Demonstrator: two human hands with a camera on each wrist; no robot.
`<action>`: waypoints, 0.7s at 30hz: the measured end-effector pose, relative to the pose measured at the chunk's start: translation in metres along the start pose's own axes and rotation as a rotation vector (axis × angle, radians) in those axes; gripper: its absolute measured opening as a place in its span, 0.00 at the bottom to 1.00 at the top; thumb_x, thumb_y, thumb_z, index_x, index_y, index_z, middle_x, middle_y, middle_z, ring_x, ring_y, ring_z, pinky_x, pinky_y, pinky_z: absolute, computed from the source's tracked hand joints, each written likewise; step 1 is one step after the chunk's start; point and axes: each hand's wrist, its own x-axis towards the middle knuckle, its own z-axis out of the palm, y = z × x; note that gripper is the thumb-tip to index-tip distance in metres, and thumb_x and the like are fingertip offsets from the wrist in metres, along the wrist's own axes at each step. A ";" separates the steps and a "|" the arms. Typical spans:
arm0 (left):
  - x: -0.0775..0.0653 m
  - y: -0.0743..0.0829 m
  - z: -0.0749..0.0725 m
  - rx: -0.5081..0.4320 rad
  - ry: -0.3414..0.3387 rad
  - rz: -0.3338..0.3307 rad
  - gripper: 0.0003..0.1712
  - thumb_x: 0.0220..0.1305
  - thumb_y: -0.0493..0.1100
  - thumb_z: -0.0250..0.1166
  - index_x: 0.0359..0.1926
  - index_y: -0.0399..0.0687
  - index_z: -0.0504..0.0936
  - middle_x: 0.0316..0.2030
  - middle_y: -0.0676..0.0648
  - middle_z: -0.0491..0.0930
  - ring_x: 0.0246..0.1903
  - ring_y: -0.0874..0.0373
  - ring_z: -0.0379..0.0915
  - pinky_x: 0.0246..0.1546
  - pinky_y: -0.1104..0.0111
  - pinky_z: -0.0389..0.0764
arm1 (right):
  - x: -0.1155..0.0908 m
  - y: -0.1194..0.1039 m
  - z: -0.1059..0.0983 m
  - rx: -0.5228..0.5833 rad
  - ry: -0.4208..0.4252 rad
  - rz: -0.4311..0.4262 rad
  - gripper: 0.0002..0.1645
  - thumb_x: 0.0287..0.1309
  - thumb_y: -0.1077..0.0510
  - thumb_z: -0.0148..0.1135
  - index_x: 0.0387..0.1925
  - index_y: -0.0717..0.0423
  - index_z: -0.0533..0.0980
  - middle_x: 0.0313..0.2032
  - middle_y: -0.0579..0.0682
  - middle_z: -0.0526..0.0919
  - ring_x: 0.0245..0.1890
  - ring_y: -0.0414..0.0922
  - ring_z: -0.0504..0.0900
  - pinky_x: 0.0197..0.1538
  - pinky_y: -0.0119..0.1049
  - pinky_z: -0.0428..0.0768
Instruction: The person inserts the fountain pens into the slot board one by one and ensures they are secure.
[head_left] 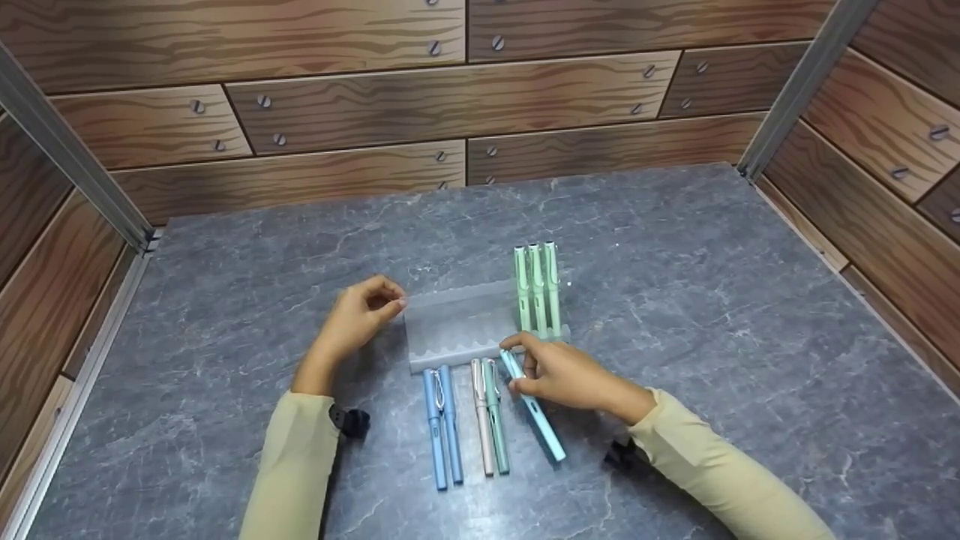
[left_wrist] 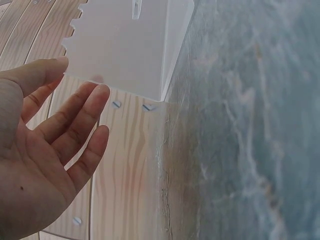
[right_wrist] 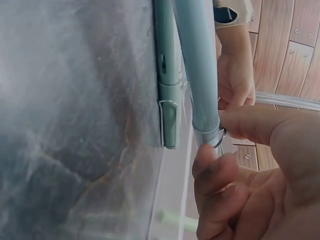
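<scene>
A translucent pen rack point(head_left: 461, 319) with a scalloped front edge stands mid-table. Three pale green pens point(head_left: 536, 292) stand upright at its right end. At the left side my left hand point(head_left: 356, 319) holds the rack's edge between thumb and fingertips; the left wrist view shows the rack's notched edge point(left_wrist: 72, 37) beside the thumb. My right hand point(head_left: 570, 375) pinches a light blue pen point(head_left: 546, 431) near its clip end, in front of the rack. That pen slants, its other end toward the near right. Beside it in the right wrist view is a teal pen point(right_wrist: 169, 60).
Two blue pens point(head_left: 437, 442) lie in front of the rack. A beige pen point(head_left: 482, 435) lies to their right, with the teal pen close alongside. The grey marbled table point(head_left: 712, 300) is bounded by wood-patterned panels point(head_left: 450, 97) at the back and sides.
</scene>
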 end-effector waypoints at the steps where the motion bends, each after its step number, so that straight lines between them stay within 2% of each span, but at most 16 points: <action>1: 0.000 0.000 0.000 -0.001 0.001 -0.002 0.05 0.63 0.37 0.64 0.39 0.40 0.81 0.38 0.41 0.84 0.38 0.54 0.79 0.41 0.66 0.78 | 0.000 0.000 -0.001 0.000 0.004 0.000 0.31 0.57 0.56 0.66 0.61 0.56 0.68 0.27 0.43 0.77 0.22 0.34 0.69 0.28 0.29 0.71; 14: -0.001 0.001 -0.001 -0.007 -0.008 -0.020 0.06 0.64 0.38 0.63 0.40 0.41 0.81 0.40 0.42 0.84 0.40 0.52 0.79 0.43 0.64 0.78 | -0.002 -0.004 -0.006 -0.008 0.055 -0.021 0.30 0.59 0.57 0.65 0.62 0.55 0.67 0.28 0.43 0.76 0.18 0.34 0.65 0.25 0.29 0.67; 21: 0.000 -0.001 0.000 -0.025 -0.003 -0.003 0.05 0.63 0.38 0.64 0.39 0.40 0.81 0.39 0.41 0.84 0.40 0.52 0.80 0.45 0.63 0.78 | -0.001 -0.006 -0.008 -0.007 0.070 -0.016 0.30 0.58 0.57 0.64 0.61 0.55 0.67 0.28 0.44 0.75 0.17 0.35 0.64 0.24 0.29 0.66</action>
